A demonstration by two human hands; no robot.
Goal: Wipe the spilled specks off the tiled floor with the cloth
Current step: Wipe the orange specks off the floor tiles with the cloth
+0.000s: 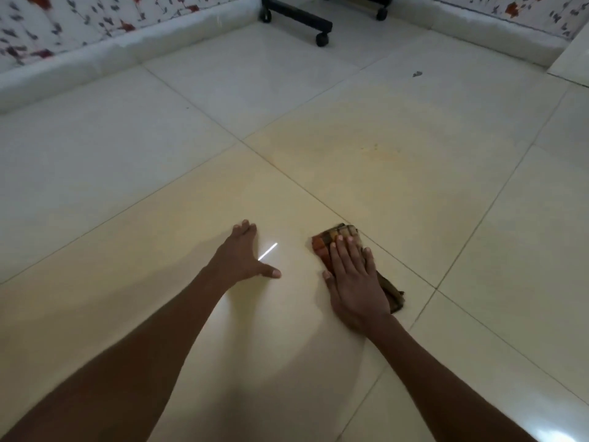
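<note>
A folded brown and orange checked cloth [339, 239] lies on the glossy cream tiled floor [382, 186]. My right hand [353, 279] presses flat on top of it, fingers spread, covering most of the cloth. To its left, my left hand [245, 255] rests flat on the bare tile, fingers apart, holding nothing. A few faint tan specks [373, 148] dot a yellowish smear on the tile farther ahead. One dark speck [417, 74] sits far ahead to the right.
A black wheeled frame [306, 19] stands at the far end of the floor. White skirting [95, 59] under floral wallpaper runs along the left and far right. A white panel [573, 62] leans at the right edge.
</note>
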